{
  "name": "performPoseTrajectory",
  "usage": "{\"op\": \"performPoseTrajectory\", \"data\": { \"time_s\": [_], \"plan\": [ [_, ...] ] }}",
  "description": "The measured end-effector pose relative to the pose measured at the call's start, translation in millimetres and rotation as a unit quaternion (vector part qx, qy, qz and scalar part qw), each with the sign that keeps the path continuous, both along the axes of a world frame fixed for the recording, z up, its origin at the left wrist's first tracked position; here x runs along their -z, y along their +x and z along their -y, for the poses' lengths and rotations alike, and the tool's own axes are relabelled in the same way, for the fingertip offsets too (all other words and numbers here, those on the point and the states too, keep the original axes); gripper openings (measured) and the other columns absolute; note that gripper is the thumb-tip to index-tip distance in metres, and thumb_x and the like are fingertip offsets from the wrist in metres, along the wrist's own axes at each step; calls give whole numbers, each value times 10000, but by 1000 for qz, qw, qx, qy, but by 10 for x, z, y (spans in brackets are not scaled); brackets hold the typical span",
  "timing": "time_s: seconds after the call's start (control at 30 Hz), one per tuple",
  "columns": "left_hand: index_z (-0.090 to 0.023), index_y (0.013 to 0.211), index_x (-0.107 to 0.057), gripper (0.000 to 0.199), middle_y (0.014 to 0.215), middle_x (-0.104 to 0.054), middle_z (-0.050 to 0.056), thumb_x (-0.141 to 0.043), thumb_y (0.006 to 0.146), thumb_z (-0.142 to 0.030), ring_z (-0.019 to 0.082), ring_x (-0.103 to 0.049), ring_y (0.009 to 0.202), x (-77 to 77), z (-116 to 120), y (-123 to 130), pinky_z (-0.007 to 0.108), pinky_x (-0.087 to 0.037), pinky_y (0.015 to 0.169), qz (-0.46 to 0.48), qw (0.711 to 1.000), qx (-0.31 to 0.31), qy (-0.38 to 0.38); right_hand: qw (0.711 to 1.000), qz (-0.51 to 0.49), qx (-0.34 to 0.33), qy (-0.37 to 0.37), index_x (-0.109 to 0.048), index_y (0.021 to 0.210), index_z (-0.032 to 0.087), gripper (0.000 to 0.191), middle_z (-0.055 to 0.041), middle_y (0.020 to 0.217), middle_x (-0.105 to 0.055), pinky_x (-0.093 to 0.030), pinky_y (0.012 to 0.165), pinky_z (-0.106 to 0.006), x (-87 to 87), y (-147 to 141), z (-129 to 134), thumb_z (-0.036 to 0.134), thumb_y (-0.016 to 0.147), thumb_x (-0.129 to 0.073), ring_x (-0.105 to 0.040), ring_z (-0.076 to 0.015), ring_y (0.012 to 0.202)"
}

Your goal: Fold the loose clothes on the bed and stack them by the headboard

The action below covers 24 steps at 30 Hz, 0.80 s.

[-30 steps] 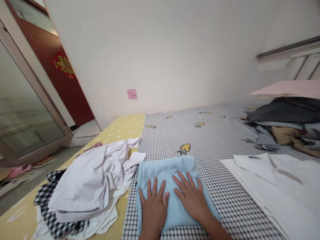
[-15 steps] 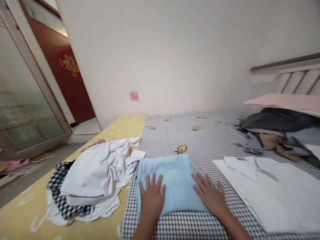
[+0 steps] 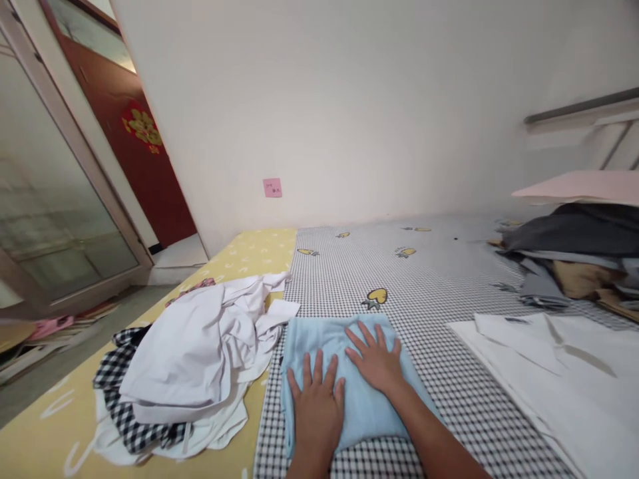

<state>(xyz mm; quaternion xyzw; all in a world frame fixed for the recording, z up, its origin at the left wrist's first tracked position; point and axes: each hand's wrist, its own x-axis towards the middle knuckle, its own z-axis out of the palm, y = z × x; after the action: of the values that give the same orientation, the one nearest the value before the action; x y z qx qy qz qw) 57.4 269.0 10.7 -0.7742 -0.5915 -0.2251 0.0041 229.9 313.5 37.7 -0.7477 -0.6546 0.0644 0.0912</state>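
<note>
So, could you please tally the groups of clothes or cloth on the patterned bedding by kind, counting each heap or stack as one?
Loose heap of white and checked clothes: 1
Folded flat, light-blue cloth and white collared shirt: 2
Untidy stack with dark and tan fabric: 1
Total: 4

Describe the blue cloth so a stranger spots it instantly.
On the checked sheet, look between the crumpled white clothes and the collared white shirt. There a folded cloth lies under the left hand and right hand, light blue, unlike those whites.
</note>
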Motion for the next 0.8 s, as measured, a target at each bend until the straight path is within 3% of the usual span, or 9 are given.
{"op": "performPoseTrajectory", "data": {
  "time_s": [0.07,0.13,0.33,0.43,0.53,0.6,0.67,0.73,0.8],
  "plan": [
    [-425,1447,-460,456,1582,-406,-3,-380,999,-410,335,-315,1486,4,-2,8,724,-141,1175,-5,1000,2,-4,1000,7,0,2,-287,1518,499,543,51,1677,-176,-68,1095,-791,164,19,-42,618,990,-254,-74,-397,1528],
    [-425,1453,-449,460,1589,-395,-8,-382,999,-398,332,-299,1493,2,-7,18,723,-139,1178,-8,1000,1,-6,1000,4,-2,1,-263,1525,501,551,56,1681,-159,-52,1109,-774,204,42,-61,624,988,-246,-56,-385,1532],
    [-404,1422,-506,455,1560,-444,13,-390,991,-491,339,-317,1484,-44,16,27,710,-131,1190,28,999,-5,-19,994,-59,-40,-78,-312,1523,459,578,35,1680,-172,-85,1141,-729,-194,134,35,614,966,-311,-102,-365,1533],
    [-417,1401,-527,476,1553,-452,2,-386,974,-571,328,-316,1487,-67,49,26,692,-122,1203,46,999,-9,-25,996,-20,-87,-15,-308,1536,425,617,-2,1669,-211,-99,1150,-714,-320,130,377,534,942,-434,-161,-362,1524],
    [-406,1416,-513,476,1580,-403,2,-390,977,-543,311,-241,1517,-89,45,31,662,-39,1220,77,995,-3,-63,988,29,-119,89,-293,1533,448,604,13,1650,-262,-44,1144,-739,-151,128,842,545,951,-423,-163,-361,1524],
    [-380,1393,-551,470,1587,-393,14,-469,948,-506,314,-184,1532,-122,-9,24,643,47,1216,152,982,9,-113,989,35,-111,96,-337,1512,462,580,11,1624,-323,-69,1116,-780,82,162,1086,603,952,-391,-215,-388,1505],
    [-339,1285,-661,441,1543,-469,54,-597,870,-474,353,-227,1516,-184,-109,-19,662,50,1203,243,958,16,-154,990,34,-104,87,-375,1498,453,578,0,1607,-357,-111,1099,-797,309,216,1217,630,948,-385,-264,-405,1485],
    [-296,1150,-742,368,1471,-560,89,-656,816,-424,362,-378,1450,-265,-224,-123,650,-99,1213,320,933,9,-163,990,29,-112,82,-357,1510,437,589,-1,1611,-345,-133,1113,-775,457,268,1250,628,954,-381,-267,-386,1489],
    [-249,1138,-739,347,1428,-604,105,-577,860,-380,295,-505,1365,-334,-297,-297,537,-291,1193,394,909,-19,-135,989,24,-120,79,-318,1530,422,597,6,1624,-314,-131,1138,-741,510,309,1233,602,964,-381,-243,-355,1503]
  ]
}}
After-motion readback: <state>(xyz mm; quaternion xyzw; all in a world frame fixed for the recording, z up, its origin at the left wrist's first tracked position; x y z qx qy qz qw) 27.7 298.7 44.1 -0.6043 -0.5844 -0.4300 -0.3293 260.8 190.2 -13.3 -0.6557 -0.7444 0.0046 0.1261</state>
